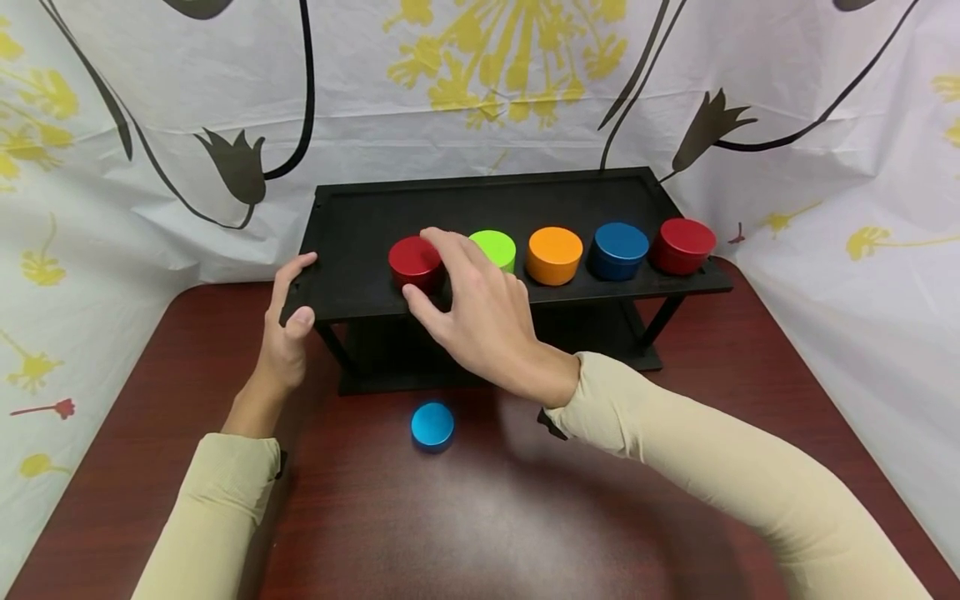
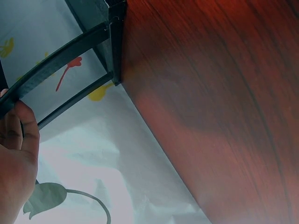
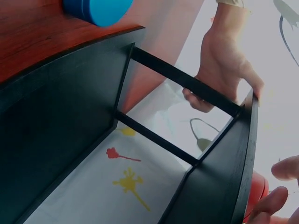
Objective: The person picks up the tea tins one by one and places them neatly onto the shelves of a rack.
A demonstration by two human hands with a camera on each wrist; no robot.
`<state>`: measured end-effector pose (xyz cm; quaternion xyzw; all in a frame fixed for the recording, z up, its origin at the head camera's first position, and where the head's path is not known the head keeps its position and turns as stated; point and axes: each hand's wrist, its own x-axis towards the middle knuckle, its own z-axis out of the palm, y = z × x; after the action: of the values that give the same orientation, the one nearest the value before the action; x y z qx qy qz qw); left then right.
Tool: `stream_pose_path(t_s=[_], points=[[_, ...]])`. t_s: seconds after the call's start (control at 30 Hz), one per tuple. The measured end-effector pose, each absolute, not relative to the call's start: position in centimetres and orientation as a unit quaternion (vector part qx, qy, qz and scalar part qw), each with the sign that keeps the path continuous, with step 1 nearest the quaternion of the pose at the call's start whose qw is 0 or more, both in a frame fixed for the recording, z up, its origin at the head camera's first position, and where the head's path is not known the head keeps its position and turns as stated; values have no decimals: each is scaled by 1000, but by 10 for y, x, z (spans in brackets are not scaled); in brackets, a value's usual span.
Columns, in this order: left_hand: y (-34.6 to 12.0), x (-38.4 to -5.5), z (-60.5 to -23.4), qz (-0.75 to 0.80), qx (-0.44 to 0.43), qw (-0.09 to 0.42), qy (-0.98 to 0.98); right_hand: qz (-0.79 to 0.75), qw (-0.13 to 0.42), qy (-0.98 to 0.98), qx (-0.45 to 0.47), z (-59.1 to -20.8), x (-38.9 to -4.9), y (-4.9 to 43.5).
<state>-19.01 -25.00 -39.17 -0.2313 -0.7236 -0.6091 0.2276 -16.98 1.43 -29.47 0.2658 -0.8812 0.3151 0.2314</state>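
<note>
At the shelf's left end my left hand (image 1: 283, 346) grips the edge of the black two-tier shelf (image 1: 375, 204), thumb at the front corner. My right hand (image 1: 487, 317) reaches over the top tier, thumb and fingers curved round a red round tin (image 1: 414, 260). The right wrist view shows fingertips (image 3: 275, 198) beside that red tin (image 3: 258, 189); their contact is partly hidden. Just right of it, a lime-green tin (image 1: 495, 248) is partly covered by the right hand. A light-blue tin (image 1: 432, 425) lies on the table in front of the shelf.
Along the top tier's front, right of the green tin, stand an orange tin (image 1: 554, 256), a dark-blue tin (image 1: 618, 251) and another red tin (image 1: 683, 247). The dark red wooden table (image 1: 360, 517) carries the shelf. A white patterned sheet (image 1: 480, 100) hangs behind and at both sides.
</note>
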Motion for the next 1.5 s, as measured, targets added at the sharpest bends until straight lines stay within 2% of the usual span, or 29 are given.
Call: stream_pose_path(t_s=[0.3, 0.83, 1.5], points=[[-251, -190, -392, -605, -225, 229, -728, 334, 264, -853, 303, -307, -147, 25], [-250, -192, -393, -608, -224, 237, -724, 374, 254, -813, 366, -336, -123, 37], [-249, -192, -396, -615, -225, 241, -716, 393, 171, -823, 373, -381, -111, 44]])
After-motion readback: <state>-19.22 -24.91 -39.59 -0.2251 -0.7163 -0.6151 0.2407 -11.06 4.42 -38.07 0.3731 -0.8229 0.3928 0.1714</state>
